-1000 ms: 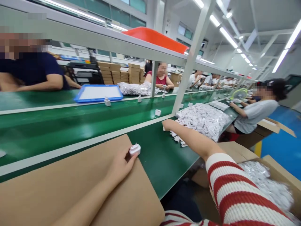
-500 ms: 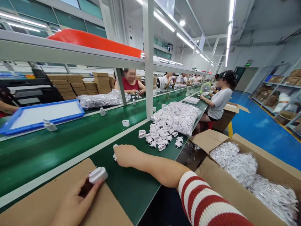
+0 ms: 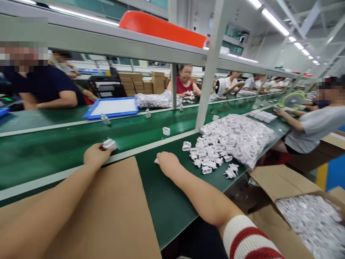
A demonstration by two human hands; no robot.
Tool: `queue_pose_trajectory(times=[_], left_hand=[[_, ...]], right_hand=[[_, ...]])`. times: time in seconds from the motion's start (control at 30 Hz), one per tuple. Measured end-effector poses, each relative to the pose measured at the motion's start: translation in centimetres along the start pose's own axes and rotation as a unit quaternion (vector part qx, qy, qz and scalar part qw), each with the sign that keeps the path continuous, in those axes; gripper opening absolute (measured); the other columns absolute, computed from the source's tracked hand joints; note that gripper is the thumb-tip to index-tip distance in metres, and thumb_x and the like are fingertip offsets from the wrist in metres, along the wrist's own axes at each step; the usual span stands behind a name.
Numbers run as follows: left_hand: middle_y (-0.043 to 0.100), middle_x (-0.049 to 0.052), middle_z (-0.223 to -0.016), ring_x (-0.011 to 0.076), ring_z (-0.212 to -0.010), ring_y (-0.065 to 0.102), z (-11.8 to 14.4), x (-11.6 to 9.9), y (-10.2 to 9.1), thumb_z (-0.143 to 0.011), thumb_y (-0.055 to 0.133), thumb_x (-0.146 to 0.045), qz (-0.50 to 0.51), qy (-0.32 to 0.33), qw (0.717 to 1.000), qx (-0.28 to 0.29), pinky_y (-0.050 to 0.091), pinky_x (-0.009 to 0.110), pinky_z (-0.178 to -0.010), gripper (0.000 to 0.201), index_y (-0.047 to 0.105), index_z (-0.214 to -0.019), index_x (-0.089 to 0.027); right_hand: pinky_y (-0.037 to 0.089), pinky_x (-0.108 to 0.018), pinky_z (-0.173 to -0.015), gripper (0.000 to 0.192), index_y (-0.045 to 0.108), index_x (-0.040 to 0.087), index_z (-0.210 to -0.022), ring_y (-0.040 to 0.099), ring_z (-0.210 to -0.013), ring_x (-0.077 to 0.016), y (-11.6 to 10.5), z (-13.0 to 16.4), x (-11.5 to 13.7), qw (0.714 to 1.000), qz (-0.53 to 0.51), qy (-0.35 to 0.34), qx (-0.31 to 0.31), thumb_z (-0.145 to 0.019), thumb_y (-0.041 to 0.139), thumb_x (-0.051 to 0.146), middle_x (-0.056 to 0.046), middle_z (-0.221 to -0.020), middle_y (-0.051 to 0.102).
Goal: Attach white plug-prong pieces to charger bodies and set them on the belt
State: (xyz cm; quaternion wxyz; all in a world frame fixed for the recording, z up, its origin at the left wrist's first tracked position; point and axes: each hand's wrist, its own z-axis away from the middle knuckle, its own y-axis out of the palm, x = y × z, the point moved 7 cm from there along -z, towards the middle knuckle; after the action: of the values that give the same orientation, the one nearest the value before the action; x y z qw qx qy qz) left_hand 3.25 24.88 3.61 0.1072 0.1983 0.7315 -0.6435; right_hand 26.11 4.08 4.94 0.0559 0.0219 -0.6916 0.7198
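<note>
My left hand point(image 3: 97, 155) reaches to the near edge of the green belt, fingers closed on a white plug adapter point(image 3: 109, 144) whose pins point up. My right hand point(image 3: 168, 163) rests low over the dark green bench top, closed around a small white plastic part point(image 3: 156, 160); most of that part is hidden by the fingers. To the right of it lies a heap of loose white plug pieces point(image 3: 206, 169), spilling from a clear bag of the same pieces point(image 3: 237, 136). A white plug housing point(image 3: 166, 131) stands on the belt beyond my hands.
Brown cardboard point(image 3: 107, 216) covers the bench before me. A shelf post point(image 3: 211, 68) rises from the bench; an orange tray point(image 3: 161, 30) sits overhead. On the belt's far side lies a blue-framed tray point(image 3: 114, 107). An open carton point(image 3: 285, 180) with bagged white parts stands right. Co-workers sit around.
My left hand has moved forward from above the cardboard to the belt with the plug adapter. The view has turned left; my right hand stays closed over the bench.
</note>
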Motion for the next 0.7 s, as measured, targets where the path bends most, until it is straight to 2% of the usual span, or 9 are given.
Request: queue_pose_trajectory(times=[0.1, 0.2, 0.27, 0.3, 0.37, 0.47, 0.53, 0.6, 0.7], left_hand=[[0.067, 0.011, -0.122, 0.0324, -0.113, 0.064, 0.2, 0.4, 0.1, -0.090, 0.059, -0.056, 0.036, -0.047, 0.998, 0.005, 0.055, 0.043, -0.094, 0.055, 0.059, -0.116, -0.008], [0.039, 0.021, -0.155, 0.0450, -0.140, 0.041, 1.2, -0.8, -1.3, -0.088, 0.063, -0.067, 0.071, -0.065, 0.984, -0.149, 0.040, 0.061, -0.112, 0.087, 0.041, -0.142, -0.002], [0.027, 0.022, -0.162, 0.0458, -0.147, 0.030, 1.3, -3.9, -1.3, -0.092, 0.065, -0.057, 0.077, 0.019, 0.972, -0.221, 0.029, 0.063, -0.119, 0.085, 0.033, -0.150, -0.004], [0.029, 0.021, -0.161, 0.0435, -0.148, 0.030, 1.0, -6.1, -0.5, -0.093, 0.065, -0.048, 0.080, 0.087, 0.970, -0.212, 0.028, 0.061, -0.121, 0.078, 0.034, -0.151, -0.006], [0.038, 0.020, -0.159, 0.0387, -0.149, 0.032, 0.2, -10.9, 2.4, -0.090, 0.069, -0.030, 0.087, 0.209, 0.964, -0.137, 0.024, 0.055, -0.125, 0.074, 0.035, -0.152, -0.008], [0.022, 0.024, -0.169, 0.0384, -0.157, 0.020, -1.2, -16.9, 7.5, -0.075, 0.078, -0.012, 0.091, 0.305, 0.948, 0.010, 0.019, 0.048, -0.128, 0.100, 0.024, -0.159, -0.006], [0.024, 0.024, -0.169, 0.0371, -0.157, 0.022, -2.0, -19.4, 9.9, -0.072, 0.076, -0.006, 0.106, 0.313, 0.941, 0.072, 0.023, 0.044, -0.127, 0.095, 0.032, -0.156, -0.005], [0.042, 0.024, -0.159, 0.0342, -0.145, 0.042, -2.7, -20.5, 11.0, -0.076, 0.074, -0.008, 0.122, 0.293, 0.943, 0.101, 0.033, 0.041, -0.120, 0.074, 0.049, -0.145, -0.005], [0.062, 0.018, -0.133, 0.0269, -0.113, 0.062, -2.9, -20.0, 10.7, -0.083, 0.072, -0.017, 0.135, 0.259, 0.952, 0.094, 0.045, 0.037, -0.103, 0.043, 0.064, -0.124, -0.009]], right_hand=[[0.057, -0.032, -0.082, 0.024, 0.064, 0.012, -0.114, 0.073, -0.102, -0.0252, 0.2, 0.1, 0.2, 1.000, 0.002, -0.009, 0.003, -0.096, 0.051, 0.005, -0.016, -0.118, 0.067], [0.056, -0.030, -0.079, 0.029, 0.065, 0.013, -0.113, 0.070, -0.104, -0.0252, 0.4, 0.1, 0.4, 1.000, 0.007, -0.007, 0.006, -0.088, 0.056, 0.001, -0.015, -0.122, 0.063], [0.055, -0.030, -0.079, 0.031, 0.065, 0.014, -0.112, 0.069, -0.105, -0.0257, 0.3, -0.1, 0.1, 1.000, 0.000, 0.000, -0.002, -0.086, 0.057, 0.000, -0.014, -0.120, 0.064], [0.055, -0.030, -0.080, 0.032, 0.066, 0.015, -0.113, 0.069, -0.105, -0.0253, 0.3, -0.4, -0.3, 1.000, -0.014, 0.004, -0.014, -0.086, 0.056, 0.000, -0.013, -0.119, 0.064], [0.054, -0.031, -0.085, 0.035, 0.067, 0.017, -0.116, 0.068, -0.105, -0.0239, 0.0, -0.9, -1.3, 0.996, -0.068, 0.013, -0.056, -0.088, 0.052, 0.002, -0.011, -0.120, 0.065], [0.053, -0.032, -0.095, 0.035, 0.068, 0.018, -0.115, 0.066, -0.108, -0.0224, 0.1, -1.9, -3.7, 0.967, -0.218, 0.060, -0.120, -0.087, 0.051, 0.005, -0.010, -0.120, 0.067], [0.055, -0.032, -0.093, 0.029, 0.069, 0.017, -0.110, 0.067, -0.101, -0.0214, 1.2, -2.7, -5.5, 0.913, -0.371, 0.117, -0.120, -0.086, 0.054, 0.009, -0.009, -0.111, 0.070], [0.058, -0.031, -0.086, 0.025, 0.069, 0.015, -0.107, 0.068, -0.089, -0.0193, 2.6, -3.5, -6.4, 0.854, -0.487, 0.158, -0.095, -0.087, 0.054, 0.014, -0.008, -0.097, 0.072], [0.060, -0.029, -0.078, 0.027, 0.068, 0.015, -0.107, 0.069, -0.078, -0.0161, 3.3, -4.2, -6.6, 0.823, -0.538, 0.165, -0.077, -0.086, 0.051, 0.013, -0.006, -0.088, 0.072]])
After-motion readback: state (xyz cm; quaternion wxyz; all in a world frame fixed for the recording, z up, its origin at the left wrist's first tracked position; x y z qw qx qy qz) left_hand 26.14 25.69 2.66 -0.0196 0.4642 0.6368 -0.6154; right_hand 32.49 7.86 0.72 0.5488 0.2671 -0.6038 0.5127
